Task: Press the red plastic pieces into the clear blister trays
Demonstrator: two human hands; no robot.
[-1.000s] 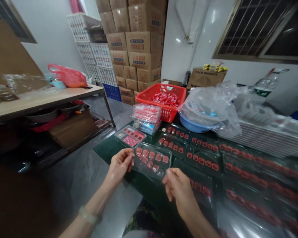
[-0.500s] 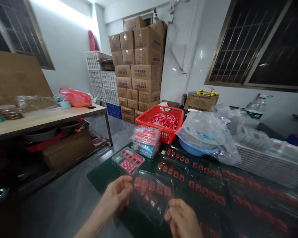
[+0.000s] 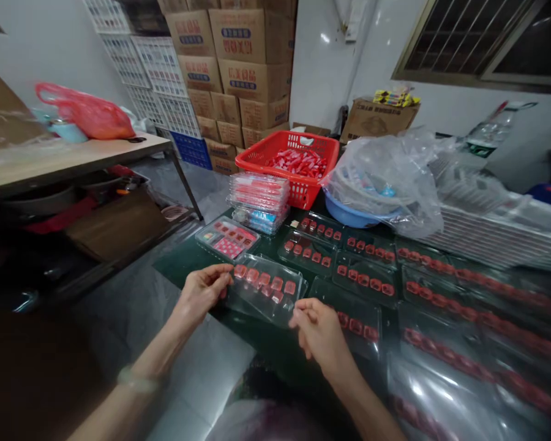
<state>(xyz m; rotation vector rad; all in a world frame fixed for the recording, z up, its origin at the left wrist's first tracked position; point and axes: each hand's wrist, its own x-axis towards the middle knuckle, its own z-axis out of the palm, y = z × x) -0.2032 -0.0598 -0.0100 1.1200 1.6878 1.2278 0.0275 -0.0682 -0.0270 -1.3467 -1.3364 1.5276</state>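
Note:
A clear plastic tray [image 3: 257,301] with a row of red square pieces, and a couple more below the row, is held low over the dark green table. At its left edge my left hand [image 3: 204,291] is closed in a pinch. My right hand [image 3: 316,327] pinches the opposite corner with thumb and fingertips. Just beyond lies a filled tray [image 3: 228,237] with red pieces and a pink checked part. More clear trays [image 3: 308,251] with rows of red pieces spread to the right.
Behind the trays stand a stack of packed clear boxes [image 3: 260,199] and a red basket [image 3: 303,188] of small red-and-white packets. A blue basin [image 3: 353,211] under plastic film sits right of it. A wooden table [image 3: 151,147] is at left, cartons [image 3: 243,79] at the back.
My view has tilted downward, so the scene sits higher in the picture. Both hands still have the clear tray between them, now closer to the table beside the other trays.

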